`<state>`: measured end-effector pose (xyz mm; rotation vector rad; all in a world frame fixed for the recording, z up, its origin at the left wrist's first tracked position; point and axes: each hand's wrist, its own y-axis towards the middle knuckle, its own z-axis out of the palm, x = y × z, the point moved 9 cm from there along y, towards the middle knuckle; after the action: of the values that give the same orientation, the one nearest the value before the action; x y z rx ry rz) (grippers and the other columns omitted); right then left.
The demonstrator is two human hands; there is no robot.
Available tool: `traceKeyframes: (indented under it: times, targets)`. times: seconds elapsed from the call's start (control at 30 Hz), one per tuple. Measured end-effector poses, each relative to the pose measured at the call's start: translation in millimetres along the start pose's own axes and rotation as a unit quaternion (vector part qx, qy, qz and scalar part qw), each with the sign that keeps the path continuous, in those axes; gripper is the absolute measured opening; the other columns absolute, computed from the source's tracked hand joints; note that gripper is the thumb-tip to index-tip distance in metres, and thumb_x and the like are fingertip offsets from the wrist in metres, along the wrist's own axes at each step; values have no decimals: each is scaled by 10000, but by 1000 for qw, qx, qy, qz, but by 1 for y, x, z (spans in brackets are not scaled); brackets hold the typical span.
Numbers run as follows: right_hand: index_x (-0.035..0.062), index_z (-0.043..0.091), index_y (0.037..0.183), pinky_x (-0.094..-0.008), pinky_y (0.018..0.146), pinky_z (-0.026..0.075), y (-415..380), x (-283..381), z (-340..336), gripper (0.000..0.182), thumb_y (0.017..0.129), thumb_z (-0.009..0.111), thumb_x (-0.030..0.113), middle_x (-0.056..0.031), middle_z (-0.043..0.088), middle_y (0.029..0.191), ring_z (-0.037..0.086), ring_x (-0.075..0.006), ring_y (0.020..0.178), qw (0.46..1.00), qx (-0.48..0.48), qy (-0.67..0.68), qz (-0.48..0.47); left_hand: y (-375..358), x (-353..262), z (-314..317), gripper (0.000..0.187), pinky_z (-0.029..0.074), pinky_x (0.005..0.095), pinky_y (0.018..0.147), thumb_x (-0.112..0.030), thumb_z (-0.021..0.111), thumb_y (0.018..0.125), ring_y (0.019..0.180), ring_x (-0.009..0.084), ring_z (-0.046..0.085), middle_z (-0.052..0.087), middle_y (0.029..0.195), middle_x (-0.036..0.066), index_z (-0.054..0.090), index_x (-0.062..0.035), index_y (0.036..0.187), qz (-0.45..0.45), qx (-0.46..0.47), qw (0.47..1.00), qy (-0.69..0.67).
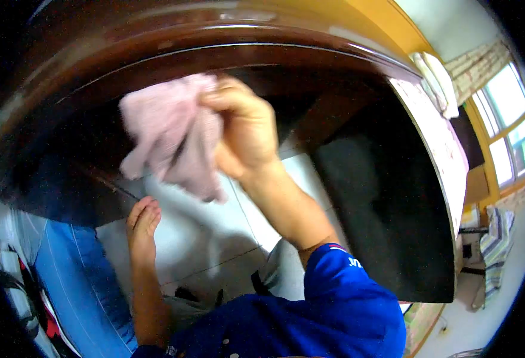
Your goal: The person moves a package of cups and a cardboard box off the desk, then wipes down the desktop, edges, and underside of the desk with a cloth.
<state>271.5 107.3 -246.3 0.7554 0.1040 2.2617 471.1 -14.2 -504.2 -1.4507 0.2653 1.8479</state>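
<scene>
A crumpled pink cloth point(176, 134) hangs from my right hand point(244, 128), whose fingers are closed on its upper edge. The hand is raised just under the front edge of a glossy dark brown wooden piece of furniture point(215, 62). Lower and to the left, my left hand point(144, 218) has its fingers bent and close together. They touch the end of a thin dark edge point(122, 191) that runs into the shadow under the furniture. What the left fingers grip there cannot be made out.
A large black panel point(388, 203) stands to the right, beside a bed-like surface with a pale cover point(432, 134). Blue fabric point(80, 274) lies at the lower left. White floor tiles point(215, 250) show below my hands. A window point(507, 119) with curtains is at the far right.
</scene>
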Motion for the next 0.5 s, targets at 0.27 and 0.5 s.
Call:
traceKeyframes:
  times: [0.27, 0.5]
  targets:
    - [3, 613, 918, -404, 895, 525, -28, 272, -139, 136, 844, 509, 51, -120, 657, 934, 651, -244, 890, 984, -47, -115, -129, 10, 60, 82, 263, 483, 292, 912, -140, 612, 950, 974, 162, 625, 666, 1096, 58, 619, -49, 1197, -12, 6, 996, 89]
    - [0, 611, 830, -341, 755, 553, -46, 443, -227, 49, 835, 564, 13, -108, 651, 822, 649, -224, 754, 921, -121, -193, -315, -15, 74, 149, 243, 508, 282, 832, -131, 580, 970, 929, 139, 636, 679, 1058, 66, 612, -30, 1188, 10, -12, 991, 136]
